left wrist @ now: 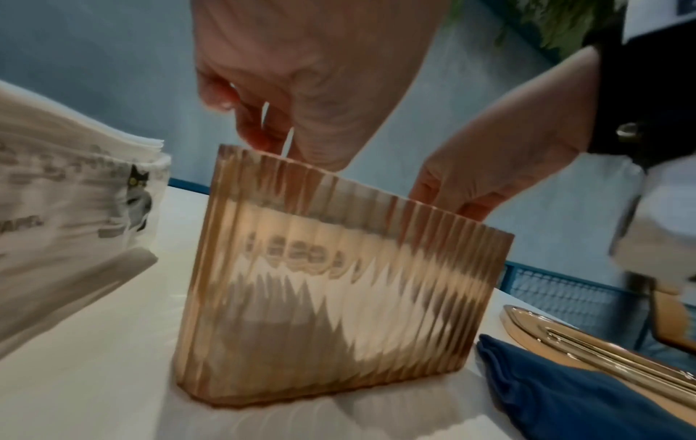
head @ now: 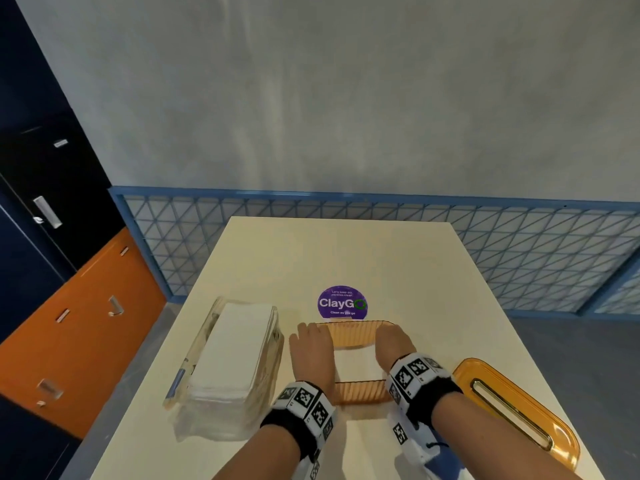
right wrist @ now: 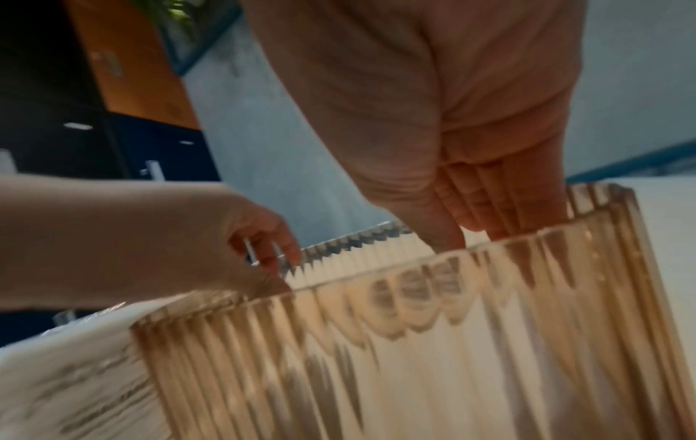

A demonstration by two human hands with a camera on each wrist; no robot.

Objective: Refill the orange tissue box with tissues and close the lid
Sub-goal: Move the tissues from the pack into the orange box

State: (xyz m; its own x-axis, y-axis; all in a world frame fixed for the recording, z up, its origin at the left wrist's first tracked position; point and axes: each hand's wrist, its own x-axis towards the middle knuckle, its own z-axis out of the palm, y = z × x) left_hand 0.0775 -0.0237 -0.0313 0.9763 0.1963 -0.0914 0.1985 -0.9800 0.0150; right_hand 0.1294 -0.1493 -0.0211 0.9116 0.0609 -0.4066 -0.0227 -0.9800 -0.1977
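The orange ribbed tissue box (head: pixel 360 393) (left wrist: pixel 331 282) (right wrist: pixel 414 357) stands open near the table's front middle, with white tissues (head: pixel 355 363) inside it. My left hand (head: pixel 311 348) (left wrist: pixel 278 143) reaches down into the box's left end, fingers pointing downward. My right hand (head: pixel 393 344) (right wrist: pixel 482 214) goes into the right end with straight fingers held together. Both sets of fingertips are hidden behind the box wall. The orange lid (head: pixel 516 410) (left wrist: pixel 602 342), with its gold-rimmed slot, lies flat to the right of the box.
A clear plastic pack of white tissues (head: pixel 232 355) (left wrist: pixel 68 193) lies left of the box. A purple round sticker (head: pixel 342 303) is on the cream table (head: pixel 346 258) behind it. A dark blue cloth (left wrist: pixel 583 396) lies by the lid. A blue mesh fence (head: pixel 519 254) runs behind.
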